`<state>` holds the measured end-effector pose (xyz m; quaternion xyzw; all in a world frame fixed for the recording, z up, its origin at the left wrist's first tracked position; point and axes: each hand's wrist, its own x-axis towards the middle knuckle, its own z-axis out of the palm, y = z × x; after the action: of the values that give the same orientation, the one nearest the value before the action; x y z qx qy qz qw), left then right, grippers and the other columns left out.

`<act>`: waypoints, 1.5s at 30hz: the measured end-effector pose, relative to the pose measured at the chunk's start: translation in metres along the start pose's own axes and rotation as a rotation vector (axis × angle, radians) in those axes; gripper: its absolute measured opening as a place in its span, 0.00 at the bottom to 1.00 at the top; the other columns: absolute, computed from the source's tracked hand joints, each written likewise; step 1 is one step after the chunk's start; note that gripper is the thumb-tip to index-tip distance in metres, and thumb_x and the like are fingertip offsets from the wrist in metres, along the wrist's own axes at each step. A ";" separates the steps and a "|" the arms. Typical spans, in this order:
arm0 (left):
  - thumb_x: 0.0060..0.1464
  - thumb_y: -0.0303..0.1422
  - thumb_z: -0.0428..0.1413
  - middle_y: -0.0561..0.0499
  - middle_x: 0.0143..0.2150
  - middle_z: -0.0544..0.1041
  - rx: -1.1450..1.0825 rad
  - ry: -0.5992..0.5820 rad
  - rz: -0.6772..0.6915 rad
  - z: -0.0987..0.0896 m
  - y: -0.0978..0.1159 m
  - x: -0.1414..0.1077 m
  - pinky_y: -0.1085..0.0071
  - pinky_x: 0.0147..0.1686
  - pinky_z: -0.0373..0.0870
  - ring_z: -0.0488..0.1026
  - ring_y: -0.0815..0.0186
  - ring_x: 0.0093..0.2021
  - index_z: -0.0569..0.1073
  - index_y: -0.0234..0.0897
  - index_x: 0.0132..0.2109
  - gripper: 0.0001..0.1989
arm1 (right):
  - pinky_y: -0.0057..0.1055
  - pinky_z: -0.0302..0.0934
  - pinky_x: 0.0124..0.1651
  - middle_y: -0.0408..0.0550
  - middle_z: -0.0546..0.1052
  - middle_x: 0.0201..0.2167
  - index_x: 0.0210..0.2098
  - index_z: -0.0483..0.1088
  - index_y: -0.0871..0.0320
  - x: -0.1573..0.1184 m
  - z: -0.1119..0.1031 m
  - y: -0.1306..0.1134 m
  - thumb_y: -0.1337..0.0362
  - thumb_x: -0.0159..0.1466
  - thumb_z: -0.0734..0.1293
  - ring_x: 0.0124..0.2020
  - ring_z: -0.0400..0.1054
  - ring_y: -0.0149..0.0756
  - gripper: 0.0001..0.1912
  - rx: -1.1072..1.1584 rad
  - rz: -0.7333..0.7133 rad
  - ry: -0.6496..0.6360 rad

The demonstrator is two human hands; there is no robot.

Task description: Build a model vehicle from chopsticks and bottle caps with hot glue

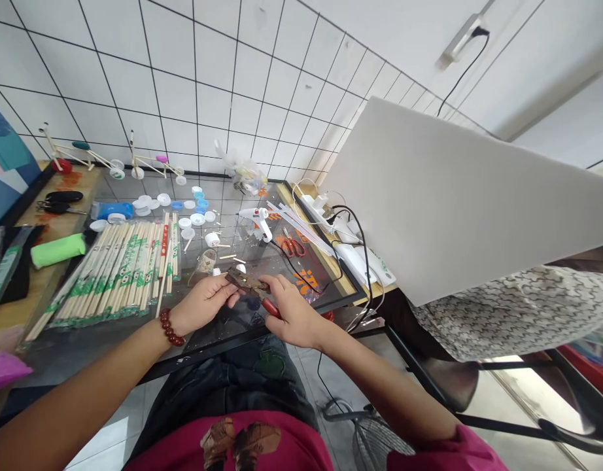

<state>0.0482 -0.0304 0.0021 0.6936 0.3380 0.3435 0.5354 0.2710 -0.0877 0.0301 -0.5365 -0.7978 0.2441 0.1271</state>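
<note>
My right hand is closed round the red handles of a pair of pliers, whose dark, rusty-looking jaws point left. My left hand is at the jaw end, thumb and fingers pinched together. What it pinches is too small or hidden to make out. Just beyond the pliers lie short cut pieces of wooden stick and a white bottle cap. A white hot glue gun rests farther back, its cord trailing to the right.
Wrapped chopsticks cover the table's left side. Bottle caps, red-handled scissors and glue sticks lie about. Two stick-and-cap models stand by the tiled wall. A large pale panel and cables occupy the right.
</note>
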 end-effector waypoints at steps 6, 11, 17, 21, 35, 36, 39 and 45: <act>0.56 0.52 0.59 0.55 0.21 0.68 -0.249 -0.058 -0.183 0.004 -0.008 -0.001 0.73 0.24 0.53 0.57 0.71 0.22 0.75 0.35 0.35 0.22 | 0.47 0.60 0.61 0.55 0.68 0.52 0.60 0.60 0.60 0.000 -0.008 0.003 0.69 0.54 0.63 0.55 0.63 0.48 0.33 0.327 -0.007 -0.122; 0.54 0.51 0.62 0.54 0.22 0.69 -0.431 -0.090 -0.262 0.006 -0.007 -0.001 0.75 0.21 0.45 0.51 0.76 0.19 0.73 0.34 0.35 0.22 | 0.46 0.57 0.64 0.53 0.69 0.55 0.60 0.60 0.58 0.002 -0.012 0.005 0.69 0.56 0.63 0.59 0.63 0.47 0.31 0.492 0.010 -0.218; 0.52 0.51 0.65 0.54 0.21 0.70 -0.461 -0.082 -0.276 0.005 -0.005 -0.002 0.76 0.20 0.43 0.53 0.77 0.18 0.75 0.32 0.36 0.23 | 0.45 0.60 0.57 0.52 0.72 0.48 0.56 0.63 0.59 0.004 -0.010 0.005 0.71 0.55 0.63 0.51 0.66 0.46 0.29 0.328 -0.028 -0.124; 0.54 0.46 0.65 0.52 0.23 0.73 -0.553 -0.125 -0.312 0.003 -0.007 -0.002 0.78 0.19 0.46 0.54 0.78 0.18 0.76 0.31 0.37 0.19 | 0.38 0.61 0.49 0.46 0.72 0.41 0.52 0.65 0.57 0.005 -0.008 0.005 0.71 0.55 0.62 0.43 0.67 0.41 0.24 0.329 -0.006 -0.148; 0.50 0.40 0.70 0.40 0.34 0.83 -0.752 -0.248 -0.473 -0.005 -0.010 -0.001 0.69 0.33 0.77 0.79 0.63 0.32 0.79 0.29 0.35 0.16 | 0.31 0.55 0.39 0.40 0.66 0.33 0.41 0.61 0.54 0.006 -0.004 0.005 0.70 0.56 0.62 0.33 0.60 0.34 0.13 0.287 0.034 -0.186; 0.51 0.41 0.70 0.41 0.33 0.82 -0.730 -0.222 -0.457 -0.004 -0.010 -0.001 0.72 0.29 0.74 0.78 0.65 0.30 0.79 0.30 0.35 0.16 | 0.31 0.54 0.38 0.40 0.66 0.32 0.39 0.59 0.53 0.007 -0.003 0.004 0.70 0.57 0.62 0.33 0.60 0.34 0.11 0.262 0.039 -0.172; 0.54 0.40 0.67 0.43 0.31 0.81 -0.643 -0.134 -0.375 0.000 -0.009 -0.001 0.77 0.21 0.59 0.68 0.72 0.23 0.78 0.30 0.35 0.15 | 0.30 0.51 0.35 0.39 0.65 0.30 0.35 0.56 0.52 0.009 -0.001 0.001 0.69 0.57 0.63 0.29 0.57 0.33 0.10 0.139 0.062 -0.119; 0.52 0.43 0.65 0.46 0.27 0.78 -0.482 -0.079 -0.325 0.002 -0.011 -0.001 0.75 0.22 0.51 0.59 0.74 0.21 0.76 0.31 0.32 0.17 | 0.30 0.46 0.33 0.37 0.63 0.25 0.31 0.55 0.52 0.016 0.000 0.001 0.67 0.60 0.65 0.26 0.55 0.33 0.11 -0.004 0.065 -0.082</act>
<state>0.0482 -0.0297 -0.0087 0.4958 0.3323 0.2964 0.7456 0.2655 -0.0731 0.0291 -0.5520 -0.7849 0.2684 0.0852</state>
